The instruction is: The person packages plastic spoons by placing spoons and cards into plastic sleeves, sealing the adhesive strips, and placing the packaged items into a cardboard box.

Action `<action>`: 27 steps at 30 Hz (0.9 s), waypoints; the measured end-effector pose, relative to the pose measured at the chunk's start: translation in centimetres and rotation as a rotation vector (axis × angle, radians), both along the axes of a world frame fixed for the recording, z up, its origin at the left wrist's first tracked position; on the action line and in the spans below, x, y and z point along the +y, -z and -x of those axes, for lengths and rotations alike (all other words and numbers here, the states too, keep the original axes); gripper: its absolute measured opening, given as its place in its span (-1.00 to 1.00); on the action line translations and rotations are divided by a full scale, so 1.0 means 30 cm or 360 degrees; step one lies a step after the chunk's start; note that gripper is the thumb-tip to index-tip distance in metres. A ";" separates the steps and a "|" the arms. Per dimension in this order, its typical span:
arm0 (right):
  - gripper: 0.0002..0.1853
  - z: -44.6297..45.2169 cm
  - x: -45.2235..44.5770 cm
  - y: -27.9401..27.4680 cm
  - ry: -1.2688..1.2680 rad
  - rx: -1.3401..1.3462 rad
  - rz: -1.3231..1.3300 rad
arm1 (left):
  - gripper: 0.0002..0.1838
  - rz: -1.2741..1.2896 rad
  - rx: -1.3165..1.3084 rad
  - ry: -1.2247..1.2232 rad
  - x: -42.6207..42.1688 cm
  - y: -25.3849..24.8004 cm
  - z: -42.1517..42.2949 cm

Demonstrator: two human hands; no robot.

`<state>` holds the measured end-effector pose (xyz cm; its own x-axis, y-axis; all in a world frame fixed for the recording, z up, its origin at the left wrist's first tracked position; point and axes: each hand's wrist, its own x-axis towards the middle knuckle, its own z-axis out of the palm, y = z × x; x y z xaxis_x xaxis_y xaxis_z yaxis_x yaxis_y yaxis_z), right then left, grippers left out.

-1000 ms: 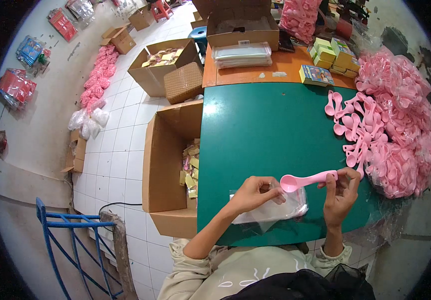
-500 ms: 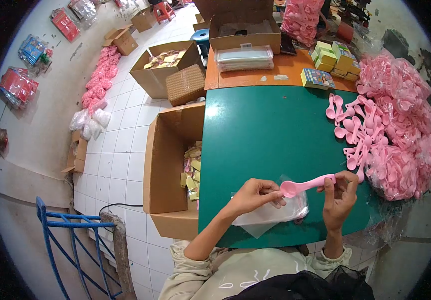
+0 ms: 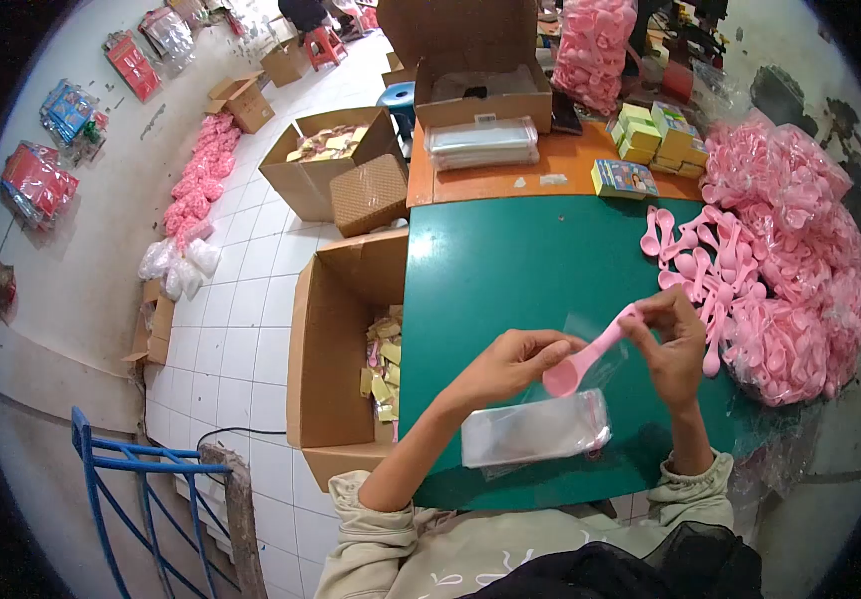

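Note:
My right hand (image 3: 674, 337) pinches a pink measuring spoon (image 3: 598, 351) by its handle end, bowl down to the left. The bowl is beside the fingertips of my left hand (image 3: 512, 369). Between thumb and fingers the left hand holds a thin transparent plastic bag (image 3: 605, 373), partly behind the spoon; whether the bowl is inside it I cannot tell. Below both hands a stack of transparent bags (image 3: 535, 431) lies on the green tabletop (image 3: 510, 265). Loose pink spoons (image 3: 702, 262) are piled at the right.
Large bags of pink spoons (image 3: 800, 299) crowd the table's right edge. On the orange tabletop (image 3: 575, 185) stand small yellow boxes (image 3: 640, 135) and bag packs (image 3: 480, 143). An open carton (image 3: 336, 349) with yellowish packets (image 3: 383, 369) stands left. A blue metal rail (image 3: 146, 449) is further left.
The spoon has swung from nearly level to a steep slant, its handle end raised. My left hand has moved slightly up and left, with a bag lifted off the stack.

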<state>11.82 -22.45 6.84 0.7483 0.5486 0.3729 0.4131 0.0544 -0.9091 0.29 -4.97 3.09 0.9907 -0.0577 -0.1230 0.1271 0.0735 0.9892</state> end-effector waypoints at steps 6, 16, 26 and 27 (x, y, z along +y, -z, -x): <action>-0.75 -0.101 0.055 0.005 -0.0116 -0.0119 -0.0132 | -0.60 0.0063 -0.0158 -0.0163 0.025 -0.048 -0.081; -0.44 -0.605 0.237 0.101 -0.0359 0.0022 0.0008 | -0.63 0.0338 -0.0236 -0.0642 0.115 -0.066 -0.162; -0.67 -1.040 0.237 0.337 0.0961 -0.0896 0.0993 | -0.63 0.0386 -0.0203 -0.0724 0.183 -0.073 -0.130; -0.69 -1.041 0.242 0.333 0.0957 -0.0837 0.1044 | -0.63 0.0376 -0.0191 -0.0694 0.180 -0.073 -0.131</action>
<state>43.05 -15.20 -3.16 0.7952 0.3510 0.4945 0.5616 -0.7340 -0.3820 4.21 0.42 5.29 0.9351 0.3519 -0.0405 -0.0787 0.3177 0.9449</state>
